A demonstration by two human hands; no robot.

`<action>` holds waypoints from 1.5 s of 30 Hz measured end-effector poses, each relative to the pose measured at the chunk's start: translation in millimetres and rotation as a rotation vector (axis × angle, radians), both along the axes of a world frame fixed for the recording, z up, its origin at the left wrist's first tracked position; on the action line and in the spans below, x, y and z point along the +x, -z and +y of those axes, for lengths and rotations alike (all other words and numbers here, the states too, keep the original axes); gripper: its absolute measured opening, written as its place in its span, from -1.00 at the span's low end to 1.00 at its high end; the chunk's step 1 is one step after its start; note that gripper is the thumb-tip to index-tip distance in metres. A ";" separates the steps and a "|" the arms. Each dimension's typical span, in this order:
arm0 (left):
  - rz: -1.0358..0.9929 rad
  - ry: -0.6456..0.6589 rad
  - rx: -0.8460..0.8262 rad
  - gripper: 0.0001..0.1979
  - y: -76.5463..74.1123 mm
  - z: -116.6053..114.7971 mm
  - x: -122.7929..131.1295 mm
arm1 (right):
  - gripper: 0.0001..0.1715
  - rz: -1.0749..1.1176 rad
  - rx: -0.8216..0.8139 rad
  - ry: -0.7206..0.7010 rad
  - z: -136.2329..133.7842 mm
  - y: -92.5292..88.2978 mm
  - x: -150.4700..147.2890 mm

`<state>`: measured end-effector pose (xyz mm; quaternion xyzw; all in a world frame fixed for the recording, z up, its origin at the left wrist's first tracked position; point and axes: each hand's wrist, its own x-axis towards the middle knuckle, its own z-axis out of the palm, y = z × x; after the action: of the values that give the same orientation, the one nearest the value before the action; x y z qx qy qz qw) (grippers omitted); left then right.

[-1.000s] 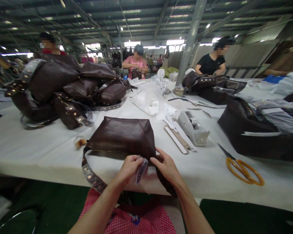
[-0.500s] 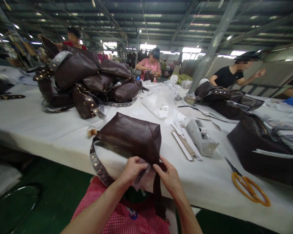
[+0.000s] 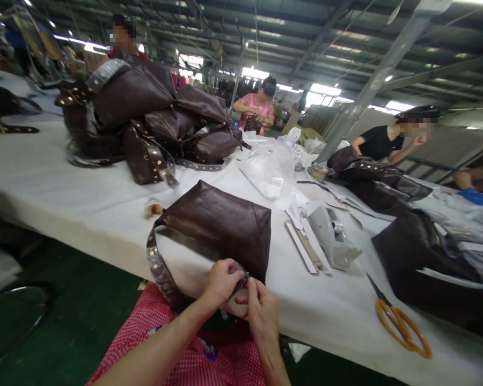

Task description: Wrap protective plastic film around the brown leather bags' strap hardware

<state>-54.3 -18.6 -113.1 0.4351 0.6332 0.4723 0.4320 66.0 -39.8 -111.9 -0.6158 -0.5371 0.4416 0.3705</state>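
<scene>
A dark brown leather bag (image 3: 221, 222) lies on the white-covered table in front of me. Its studded strap (image 3: 156, 260), wrapped in clear plastic film, loops off the left side and hangs over the table's front edge. My left hand (image 3: 222, 283) is closed on the plastic-wrapped strap near the bag's lower right corner. Right beside it, my right hand (image 3: 262, 306) pinches the strap's end; the fingertips of both hands nearly meet, and exactly what lies between the right fingers is partly hidden.
Scissors (image 3: 402, 327) with orange handles lie to the right. A tape dispenser (image 3: 336, 238) stands beside card strips (image 3: 304, 244). Brown bags (image 3: 132, 110) are piled at back left, and another dark bag (image 3: 422, 262) sits at right. Several people work beyond the table.
My right hand has moved left from the bag's corner to meet my left hand at the strap. The dark strap it was touching no longer shows. The view has tilted slightly.
</scene>
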 end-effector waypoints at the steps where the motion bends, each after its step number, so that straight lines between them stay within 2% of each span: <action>1: 0.014 -0.002 -0.004 -0.93 -0.2 -0.2 1.0 | -0.41 0.048 -0.011 0.031 1.9 4.3 -3.2; 5: 0.063 -0.036 -0.021 -0.85 -1.7 0.4 5.5 | -0.41 0.212 -0.013 0.170 8.0 14.9 -12.9; 8: 0.023 -0.022 -0.009 -0.85 -3.7 1.8 5.6 | -0.42 0.214 0.002 0.242 12.1 13.1 -15.8; 13: -0.159 0.116 -0.017 -0.93 0.1 1.0 -7.6 | -0.44 0.078 0.060 0.227 17.8 8.0 -14.2; 16: -0.236 0.248 -0.086 -0.85 4.7 -3.7 -21.8 | -0.45 0.112 0.029 0.241 18.3 11.1 -13.5; 19: -0.315 0.363 -0.146 -0.80 2.9 -10.7 -32.6 | -0.46 0.169 0.020 0.253 17.6 15.7 -13.4; 22: -0.373 0.358 -0.180 -0.76 -5.4 -16.3 -35.0 | -0.46 0.182 0.023 0.250 17.4 17.1 -12.8; 25: -0.327 0.353 -0.169 -0.77 -10.3 -18.1 -35.0 | -0.45 0.181 0.024 0.242 17.7 15.0 -12.3; 30: -0.329 0.483 -0.115 -0.72 -2.8 -19.9 -44.0 | -0.47 0.214 0.006 0.249 17.8 12.2 -13.2; 32: -0.412 0.525 -0.158 -0.66 0.7 -23.9 -44.8 | -0.47 0.222 -0.002 0.257 17.8 12.1 -13.7; 35: -0.571 0.498 -0.246 -0.56 5.1 -32.9 -40.8 | -0.47 0.239 -0.013 0.262 17.6 11.4 -14.2; 38: -0.468 0.514 -0.264 -0.57 7.7 -40.8 -41.2 | -0.48 0.257 -0.028 0.260 17.4 9.6 -14.3; 42: -0.208 0.492 -0.198 -0.74 3.3 -41.5 -51.0 | -0.48 0.270 -0.037 0.263 17.5 8.9 -14.3; 45: -0.199 0.412 -0.141 -0.77 -4.1 -34.0 -49.0 | -0.49 0.288 -0.049 0.261 17.7 10.4 -14.1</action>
<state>-103.3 -52.6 -109.0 0.4752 0.5166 0.3694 0.6089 51.9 -22.1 -122.3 -0.6197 -0.3833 0.4861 0.4826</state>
